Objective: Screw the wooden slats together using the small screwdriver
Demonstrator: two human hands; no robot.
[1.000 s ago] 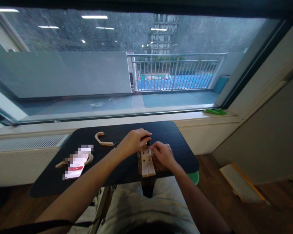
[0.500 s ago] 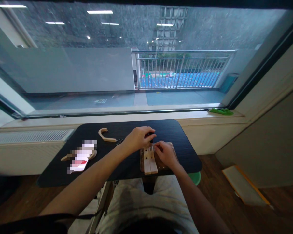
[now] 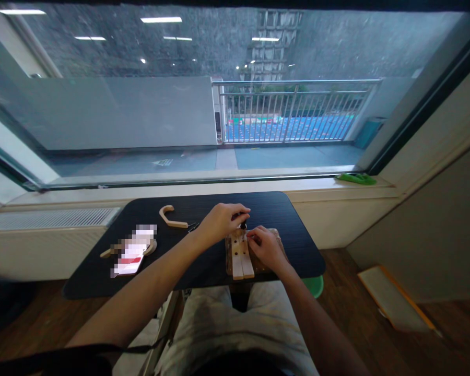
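My left hand (image 3: 230,216) is closed, fingertips pinching a small black-topped tool (image 3: 243,225) that stands upright at the far end of two pale wooden pieces (image 3: 237,264). Its exact kind is too small to make out. The wooden pieces lie side by side, with dark round holes in them, on a brown block (image 3: 260,262). My right hand (image 3: 267,245) rests on the block's right side. Its thumb and forefinger come together beside the right wooden piece, near the tool's lower end; what they pinch is hidden.
On the black table (image 3: 203,209) lie a curved wooden hook (image 3: 167,218), small dark metal items (image 3: 193,227) partly behind my left forearm, and a lit, blurred phone (image 3: 131,263) beside more wooden parts. A green object (image 3: 356,179) sits on the windowsill (image 3: 309,194).
My left fingers have lifted and shifted slightly on the tool, so more of its black top shows. The right hand and wooden pieces stay nearly in place.
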